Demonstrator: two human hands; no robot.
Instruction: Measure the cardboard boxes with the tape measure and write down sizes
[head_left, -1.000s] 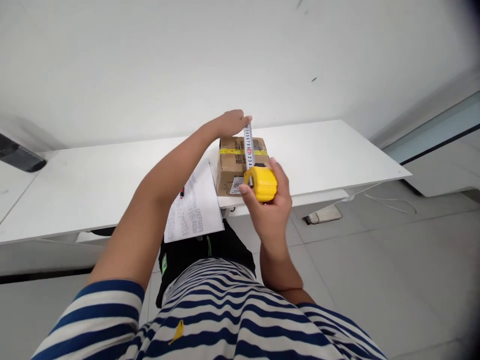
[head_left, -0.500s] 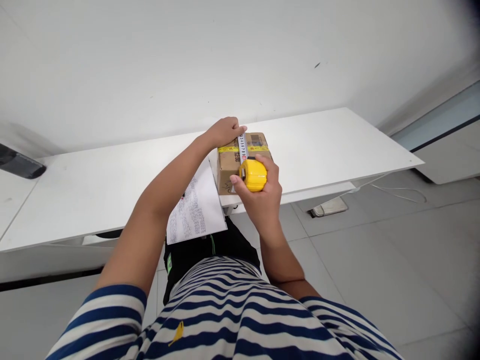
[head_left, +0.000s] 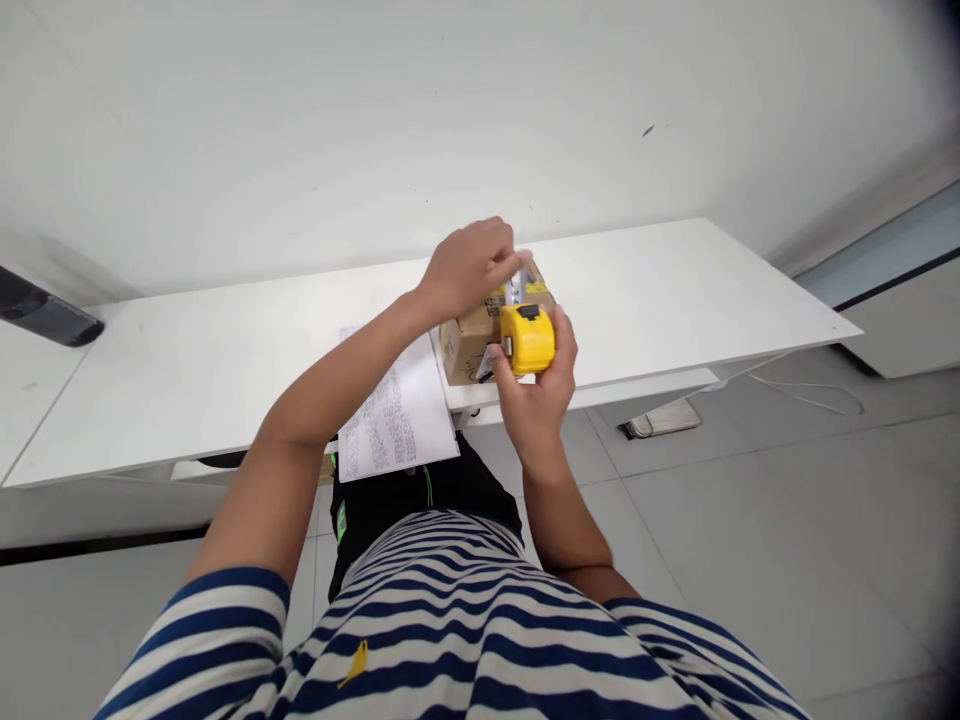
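A pale wall (head_left: 360, 130) rose behind a long white bench (head_left: 660, 300). On the bench lay a handwritten sheet of paper (head_left: 401, 420), partly under the left forearm and overhanging the front edge.

Just right of the paper, near that edge, sat a cardboard box (head_left: 466, 345) banded with yellow packing tape (head_left: 537, 287). Its walls looked stiff, though probably dentable under hard pressure; its weight could not be told, and opposite side faces seemed the surest places to hold it.

The left hand (head_left: 471, 268) reached over the box's far part, its thumb and forefinger seemingly pinched together on the free end of the blade, though blur softened the fingertips. The right hand (head_left: 536, 400) was clamped around the yellow tape measure (head_left: 531, 342), thumb on one side and fingers on the other, in front of the box's near top edge.

That case looked hard, compact and fairly light, perhaps a little slick, so a grip across its sides suited it. The short metal blade (head_left: 515, 289) ran between the hands, stiff lengthwise but likely to bend or spring back if loosed.
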